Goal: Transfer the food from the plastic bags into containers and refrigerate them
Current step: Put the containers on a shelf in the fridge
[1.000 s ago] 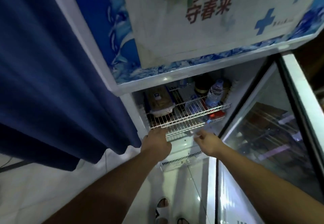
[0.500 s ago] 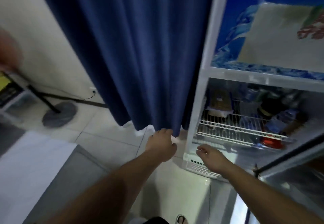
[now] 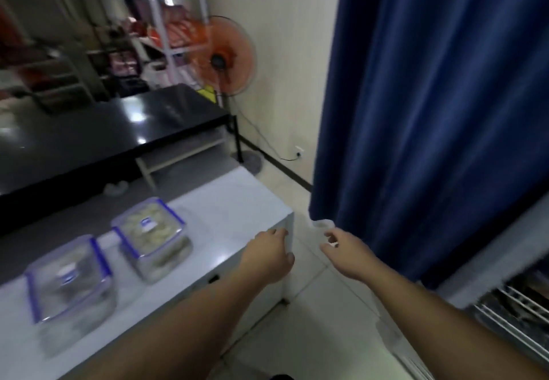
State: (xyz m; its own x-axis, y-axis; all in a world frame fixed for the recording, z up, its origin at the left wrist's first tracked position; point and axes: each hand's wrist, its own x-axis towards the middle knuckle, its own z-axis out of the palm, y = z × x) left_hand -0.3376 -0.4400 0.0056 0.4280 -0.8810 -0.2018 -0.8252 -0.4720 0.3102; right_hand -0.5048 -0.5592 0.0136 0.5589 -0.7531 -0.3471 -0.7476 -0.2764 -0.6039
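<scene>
Two clear lidded containers with blue clips stand on a white table (image 3: 237, 210): a nearer one (image 3: 69, 286) at the left and a farther one (image 3: 151, 235) holding pale food. My left hand (image 3: 271, 256) hovers over the table's right corner, fingers loosely curled, holding nothing. To its right, over the floor, my right hand (image 3: 341, 247) is also empty, fingers relaxed. At the lower right edge the fridge's wire shelf (image 3: 517, 305) shows.
A dark blue curtain (image 3: 430, 112) hangs at the right beside the fridge. An orange standing fan (image 3: 225, 55) is against the wall. A black table (image 3: 118, 124) and storage shelves (image 3: 166, 23) stand behind.
My view has swung left from the open fridge to the white table with the containers. Both hands have come away from the fridge shelf, still empty.
</scene>
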